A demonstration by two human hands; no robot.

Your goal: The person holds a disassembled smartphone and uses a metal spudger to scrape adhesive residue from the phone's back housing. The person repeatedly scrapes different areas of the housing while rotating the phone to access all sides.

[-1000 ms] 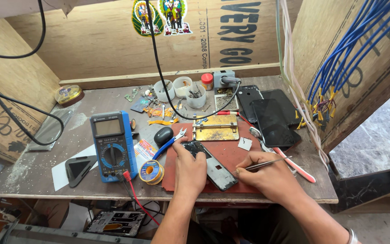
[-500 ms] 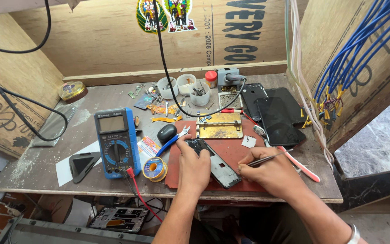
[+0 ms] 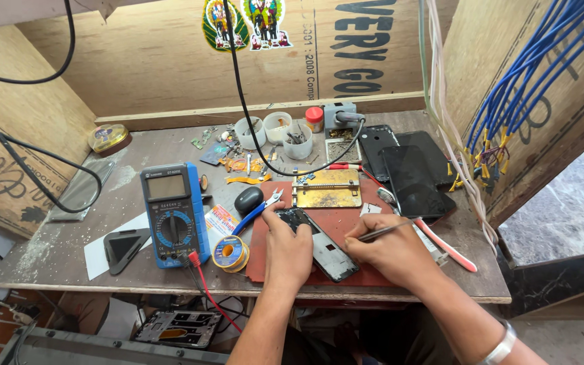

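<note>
Worn wooden surface [image 3: 136, 152], dusty. On it: blue multimeter [image 3: 173, 213], red mat [image 3: 346, 226], solder spool [image 3: 230, 252], round tin [image 3: 109, 138], white cups [image 3: 278, 128], dark phone panels [image 3: 407, 169], pink toothbrush [image 3: 444, 245].

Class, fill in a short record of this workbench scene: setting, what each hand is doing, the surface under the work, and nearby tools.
Setting: wooden workbench with plywood walls
Left hand: pressing down on an opened phone
Right hand: holding tweezers, tips hidden by the hand
Work surface: red mat under the phone
Left of mat: blue multimeter, solder spool
Behind: brass-coloured holder plate, small cups of parts
Right: dark phone panels
</note>
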